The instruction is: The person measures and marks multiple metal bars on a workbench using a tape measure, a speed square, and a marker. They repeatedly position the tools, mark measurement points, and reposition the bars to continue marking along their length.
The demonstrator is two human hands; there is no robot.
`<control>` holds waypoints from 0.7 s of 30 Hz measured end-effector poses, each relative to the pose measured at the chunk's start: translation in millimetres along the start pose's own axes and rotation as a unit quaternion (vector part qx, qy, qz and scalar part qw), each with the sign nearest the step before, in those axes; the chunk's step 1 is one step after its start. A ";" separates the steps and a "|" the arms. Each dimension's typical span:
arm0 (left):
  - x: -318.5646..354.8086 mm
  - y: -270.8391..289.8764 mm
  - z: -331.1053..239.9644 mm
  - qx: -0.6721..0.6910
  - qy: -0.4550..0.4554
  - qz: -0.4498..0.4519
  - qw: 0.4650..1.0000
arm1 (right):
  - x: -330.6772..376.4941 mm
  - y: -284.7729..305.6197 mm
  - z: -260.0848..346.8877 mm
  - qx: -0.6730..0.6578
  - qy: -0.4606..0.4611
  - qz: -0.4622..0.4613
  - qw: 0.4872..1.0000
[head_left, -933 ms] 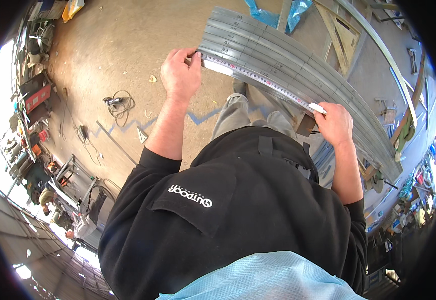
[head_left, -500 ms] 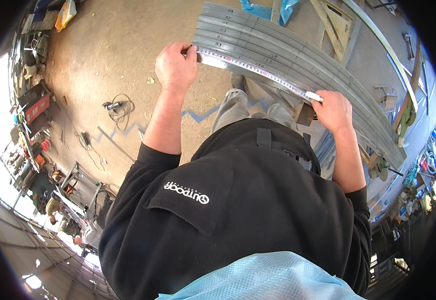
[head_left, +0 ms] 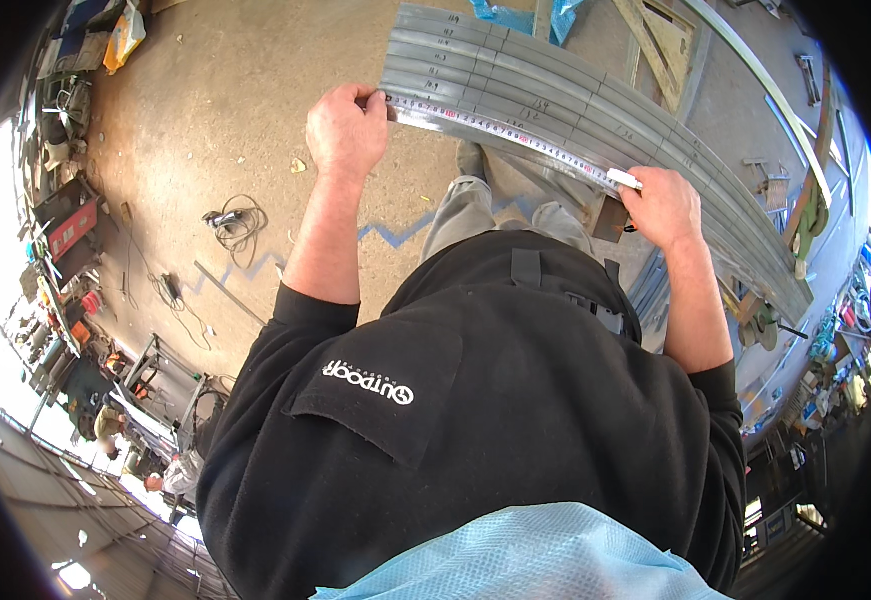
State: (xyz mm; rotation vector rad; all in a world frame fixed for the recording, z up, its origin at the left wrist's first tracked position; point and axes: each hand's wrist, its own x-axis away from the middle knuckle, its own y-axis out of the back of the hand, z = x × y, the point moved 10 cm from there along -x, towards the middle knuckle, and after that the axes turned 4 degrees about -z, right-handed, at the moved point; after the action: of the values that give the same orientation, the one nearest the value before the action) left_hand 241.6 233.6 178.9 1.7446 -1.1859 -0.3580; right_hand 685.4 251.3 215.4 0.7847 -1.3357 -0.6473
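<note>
The thin white measuring tape (head_left: 501, 129) lies along the near edge of long grey metal profiles (head_left: 566, 98). The left hand (head_left: 347, 135) pinches its end between fingers; the right hand (head_left: 666, 208) grasps a small white object (head_left: 623, 179). The tape is probably light and springy, best held at both ends.

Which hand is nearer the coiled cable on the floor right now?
Left. The left hand, at the left end of the tape measure, is above and right of the coiled cable in the picture; the right hand is much farther right, near the tape's other visible end.
</note>
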 end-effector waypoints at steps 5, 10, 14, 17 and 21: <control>-3.6 -2.2 -2.3 -0.014 -0.008 0.003 1.000 | -3.4 -5.9 -5.2 -0.006 -0.038 0.042 0.998; -3.0 -1.9 -2.8 -0.034 -0.003 0.005 0.999 | -5.1 -7.2 -4.2 0.012 -0.040 0.054 0.998; -2.6 -1.0 -5.4 -0.034 -0.009 0.006 0.999 | -5.9 -8.9 -5.0 0.010 -0.048 0.067 0.997; -3.1 -1.5 -5.7 -0.037 -0.013 0.007 0.999 | -5.9 -8.0 -4.2 0.011 -0.046 0.062 0.997; -2.8 -1.3 -7.0 -0.044 -0.024 0.004 0.999 | -5.2 -6.5 -2.1 0.021 -0.040 0.060 0.997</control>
State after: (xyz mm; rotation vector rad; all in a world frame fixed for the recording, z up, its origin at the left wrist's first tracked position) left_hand 245.7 239.8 180.6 1.6627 -1.1926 -0.4444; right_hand 686.9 251.8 206.9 0.7115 -1.4625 -0.5628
